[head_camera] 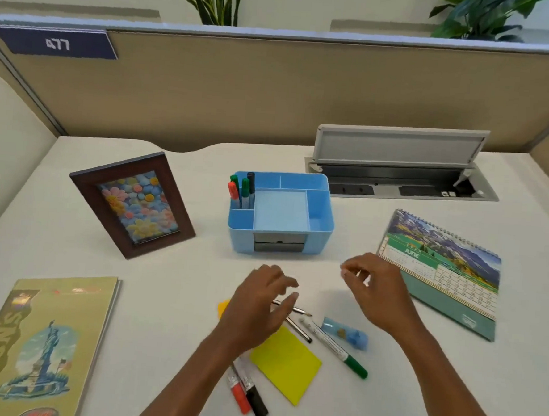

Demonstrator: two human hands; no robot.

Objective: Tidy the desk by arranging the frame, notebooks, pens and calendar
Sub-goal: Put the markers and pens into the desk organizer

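- Loose pens lay on the white desk [179, 266] near the front edge: a green-capped marker [335, 346] slanting to the right, a red marker [239, 392] and a black marker [255, 398] side by side, and two thin pens [295, 321] partly under the left hand.
- The left hand [261, 303] hovered over the thin pens with fingers relaxed and slightly spread, gripping nothing.
- The right hand [377, 291] was raised just right of it, fingers curled with thumb and forefinger close together; I could not tell whether they pinched anything.
- A yellow note pad [286, 363] lay among the markers, and a small blue tube [345, 336] sat just beside the green-capped marker.
- Behind the hands stood a blue organiser [317, 223], with four markers [242, 189] upright in its back left compartment.
- The frame [132, 202], dark wood with a flower picture, stood leaning back at the left.
- A notebook [39, 347] lay flat at the near left corner.
- The calendar [439, 269], showing June, stood at the right, just past the right hand.
- An open cable hatch [398, 151] sat at the back right, against the beige partition [274, 89].
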